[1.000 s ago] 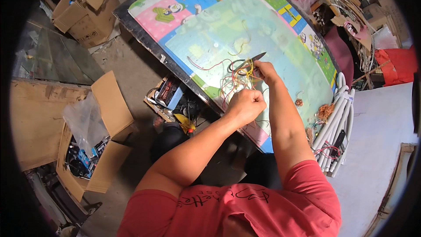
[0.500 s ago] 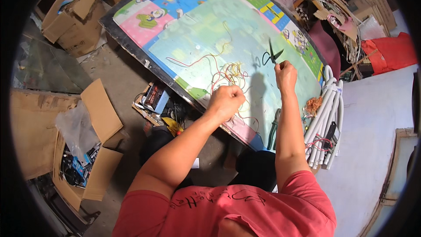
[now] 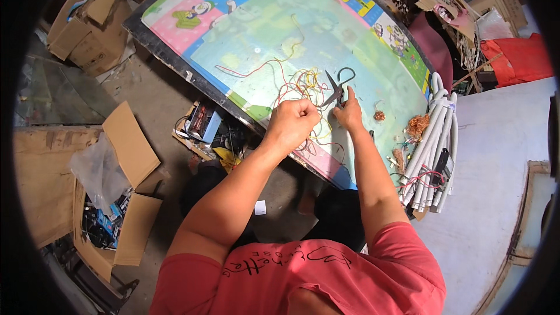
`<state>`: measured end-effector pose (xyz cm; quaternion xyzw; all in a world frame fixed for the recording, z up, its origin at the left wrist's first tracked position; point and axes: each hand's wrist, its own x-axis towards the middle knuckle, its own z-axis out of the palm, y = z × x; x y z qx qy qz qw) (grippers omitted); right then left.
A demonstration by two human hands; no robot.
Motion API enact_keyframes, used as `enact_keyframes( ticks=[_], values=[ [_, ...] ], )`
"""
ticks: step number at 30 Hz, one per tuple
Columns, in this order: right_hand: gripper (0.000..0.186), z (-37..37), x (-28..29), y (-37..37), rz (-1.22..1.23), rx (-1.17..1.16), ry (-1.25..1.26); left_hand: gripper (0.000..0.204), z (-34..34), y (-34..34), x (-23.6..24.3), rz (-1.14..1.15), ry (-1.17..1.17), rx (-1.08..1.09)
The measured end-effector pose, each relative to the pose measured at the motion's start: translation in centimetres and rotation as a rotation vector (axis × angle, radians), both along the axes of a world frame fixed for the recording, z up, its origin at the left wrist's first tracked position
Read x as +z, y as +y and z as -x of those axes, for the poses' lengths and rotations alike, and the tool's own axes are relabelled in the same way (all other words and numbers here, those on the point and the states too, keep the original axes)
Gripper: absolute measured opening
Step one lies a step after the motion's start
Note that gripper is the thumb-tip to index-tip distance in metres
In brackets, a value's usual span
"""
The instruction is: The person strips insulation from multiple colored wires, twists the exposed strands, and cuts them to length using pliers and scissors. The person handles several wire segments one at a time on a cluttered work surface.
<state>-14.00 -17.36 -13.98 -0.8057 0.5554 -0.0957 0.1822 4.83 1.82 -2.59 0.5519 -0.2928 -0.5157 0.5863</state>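
Note:
My left hand is closed in a pinch at the near edge of a tangle of thin red and yellow wires. Strands come out from under its fingers, and the part it grips is mostly hidden. Just to the right, my right hand grips a pair of black scissors. The blades are spread and point left, with the lower one close to my left fingertips. One handle loop stands free above the hand. A small copper wire bundle lies right of my right wrist.
The wires lie on a tilted board with a colourful cartoon covering. Along its right side are a copper wire heap and bundled white tubes. An open carton of small parts stands lower left; cartons stand upper left.
My right hand has brought the scissors left and nearer, beside my left hand, uncovering the small copper bundle. The forearm now covers most of the green-handled pliers. My left hand stays pinched.

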Motion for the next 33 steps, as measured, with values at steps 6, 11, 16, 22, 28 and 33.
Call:
enact_keyframes(
  ticks=[6, 11, 16, 22, 28, 33],
  values=[
    [0.074, -1.5, 6.7, -3.2, -0.525, -0.088, -0.059, 0.014, -0.6, 0.2, 0.8, -0.012, -0.014, 0.003],
    [0.046, 2.9, 10.9, -4.0, -0.706, -0.006, -0.282, 0.011, -1.1, -0.1, 0.5, -0.003, -0.034, 0.013],
    [0.014, 7.3, 14.4, -2.8, -0.717, -0.271, -0.236, 0.009, -1.3, -0.6, 0.1, 0.006, 0.019, -0.005],
    [0.024, 6.5, 16.8, -2.6, -0.199, 0.0, 0.345, 0.008, -1.4, -0.7, 0.4, -0.009, 0.017, -0.001],
    [0.033, 2.3, 6.5, -2.8, -0.121, -0.132, -0.087, 0.008, -0.8, -1.0, 0.7, -0.037, 0.06, -0.044],
    [0.044, -0.7, 3.0, -0.8, -0.309, -0.237, -0.583, 0.007, -0.7, -0.9, 1.3, -0.026, 0.181, -0.06]
  ],
)
